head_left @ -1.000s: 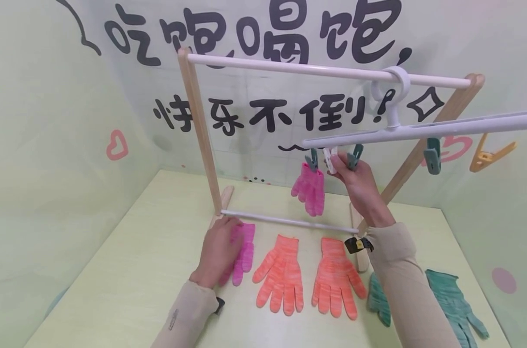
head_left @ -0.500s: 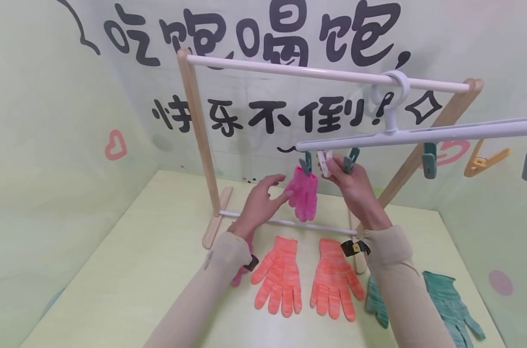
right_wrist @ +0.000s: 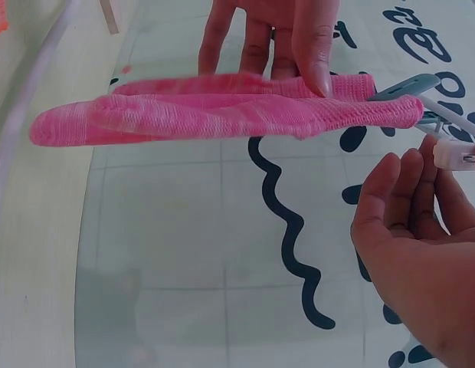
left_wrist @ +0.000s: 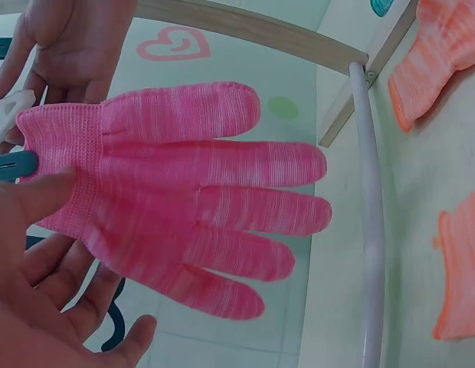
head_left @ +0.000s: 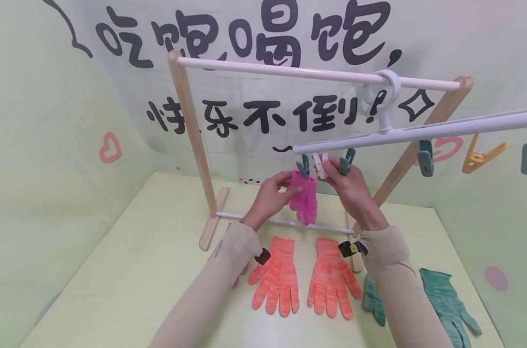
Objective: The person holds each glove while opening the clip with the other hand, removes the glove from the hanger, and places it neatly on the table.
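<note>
A pink knitted glove (head_left: 306,205) hangs fingers down from a dark green clothespin (head_left: 304,166) at the left end of the white hanger (head_left: 355,142). My left hand (head_left: 270,194) pinches its cuff, the thumb (left_wrist: 50,192) across the front and the other fingers behind. Just right of that, my right hand (head_left: 355,191) holds a white clothespin (head_left: 320,166) between thumb and fingers. In the right wrist view this white clothespin (right_wrist: 454,155) is beside the cuff, partly cut off by the frame edge. A second pink glove (head_left: 241,277) lies mostly hidden under my left forearm.
Two orange gloves (head_left: 277,278) lie flat on the table, with green gloves (head_left: 439,295) to their right, partly behind my right sleeve. The hanger hooks over the top bar (head_left: 315,73) of a wooden-sided rack (head_left: 189,130). More clothespins, including a yellow one (head_left: 481,157), hang along the hanger.
My left hand has left the pink glove on the table, risen to the right, and taken hold of the hanging glove's cuff. The right hand keeps its grip on the white clothespin.
</note>
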Demonstrator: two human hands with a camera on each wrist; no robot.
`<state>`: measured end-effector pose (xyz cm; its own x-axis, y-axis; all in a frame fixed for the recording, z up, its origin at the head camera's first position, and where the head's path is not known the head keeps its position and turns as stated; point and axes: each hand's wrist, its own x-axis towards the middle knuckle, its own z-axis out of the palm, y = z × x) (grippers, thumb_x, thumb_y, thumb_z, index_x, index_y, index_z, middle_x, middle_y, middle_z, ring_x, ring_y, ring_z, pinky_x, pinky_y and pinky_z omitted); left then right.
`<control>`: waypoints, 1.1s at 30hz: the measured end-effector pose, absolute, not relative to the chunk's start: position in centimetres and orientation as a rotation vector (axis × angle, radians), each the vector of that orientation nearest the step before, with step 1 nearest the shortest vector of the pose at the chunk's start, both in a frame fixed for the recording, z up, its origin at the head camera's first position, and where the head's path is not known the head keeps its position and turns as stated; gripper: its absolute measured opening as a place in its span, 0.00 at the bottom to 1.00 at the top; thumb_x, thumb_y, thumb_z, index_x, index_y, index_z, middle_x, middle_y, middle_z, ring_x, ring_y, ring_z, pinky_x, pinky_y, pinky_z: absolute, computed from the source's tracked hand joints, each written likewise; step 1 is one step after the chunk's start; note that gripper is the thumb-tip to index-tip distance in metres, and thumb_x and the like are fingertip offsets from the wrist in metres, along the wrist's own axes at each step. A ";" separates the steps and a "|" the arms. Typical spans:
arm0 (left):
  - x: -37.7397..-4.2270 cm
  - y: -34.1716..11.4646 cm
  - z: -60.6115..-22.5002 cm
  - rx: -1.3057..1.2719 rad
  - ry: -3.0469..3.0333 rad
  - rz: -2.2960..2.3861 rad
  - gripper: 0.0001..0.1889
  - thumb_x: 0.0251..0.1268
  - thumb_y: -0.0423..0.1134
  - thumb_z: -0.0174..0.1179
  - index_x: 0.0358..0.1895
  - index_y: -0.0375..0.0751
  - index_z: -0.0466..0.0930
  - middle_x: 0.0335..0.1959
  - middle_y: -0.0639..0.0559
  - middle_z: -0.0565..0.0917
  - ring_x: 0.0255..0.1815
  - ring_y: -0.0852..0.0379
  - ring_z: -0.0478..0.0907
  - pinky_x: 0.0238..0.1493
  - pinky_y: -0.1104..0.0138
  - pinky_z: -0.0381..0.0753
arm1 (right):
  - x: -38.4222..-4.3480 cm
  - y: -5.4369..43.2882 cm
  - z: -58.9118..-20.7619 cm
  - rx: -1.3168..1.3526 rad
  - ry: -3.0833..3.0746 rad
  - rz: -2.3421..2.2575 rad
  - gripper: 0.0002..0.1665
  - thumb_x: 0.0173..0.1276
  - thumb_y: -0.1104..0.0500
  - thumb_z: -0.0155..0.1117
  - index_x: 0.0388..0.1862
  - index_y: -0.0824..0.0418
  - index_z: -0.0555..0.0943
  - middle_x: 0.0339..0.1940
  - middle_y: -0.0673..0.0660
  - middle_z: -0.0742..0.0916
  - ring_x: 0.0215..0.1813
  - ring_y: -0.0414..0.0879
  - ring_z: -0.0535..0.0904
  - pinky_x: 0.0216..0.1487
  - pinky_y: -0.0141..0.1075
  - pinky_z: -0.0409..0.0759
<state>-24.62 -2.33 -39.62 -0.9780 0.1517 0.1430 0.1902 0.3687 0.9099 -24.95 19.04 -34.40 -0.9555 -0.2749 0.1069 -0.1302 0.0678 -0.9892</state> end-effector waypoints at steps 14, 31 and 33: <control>-23.9 -3.1 -39.9 -0.307 -2.468 -1.635 0.12 0.73 0.43 0.66 0.51 0.41 0.89 0.44 0.46 0.91 0.53 0.48 0.86 0.65 0.53 0.83 | -24.9 17.1 -34.9 -0.578 2.232 -2.101 0.20 0.79 0.55 0.63 0.61 0.66 0.78 0.47 0.46 0.87 0.56 0.44 0.80 0.65 0.36 0.76; -22.9 -3.5 -40.0 -0.310 -2.461 -1.680 0.13 0.75 0.45 0.64 0.55 0.44 0.88 0.41 0.47 0.90 0.39 0.56 0.82 0.41 0.66 0.83 | -25.1 14.1 -34.5 -0.396 2.424 -2.146 0.13 0.67 0.48 0.76 0.36 0.51 0.81 0.28 0.40 0.82 0.42 0.39 0.76 0.51 0.37 0.74; -22.7 -3.7 -40.0 -0.296 -2.457 -1.709 0.13 0.75 0.45 0.64 0.55 0.46 0.88 0.37 0.48 0.89 0.33 0.57 0.79 0.34 0.69 0.79 | -25.1 14.0 -34.6 -0.395 2.440 -2.138 0.14 0.67 0.47 0.76 0.35 0.51 0.80 0.27 0.41 0.82 0.42 0.39 0.76 0.51 0.38 0.74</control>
<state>-22.73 -3.70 -40.04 -0.9717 0.0841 0.2206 0.2360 0.3378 0.9112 -25.09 14.04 -34.58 -0.9630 -0.0973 0.2515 -0.2621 0.1182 -0.9578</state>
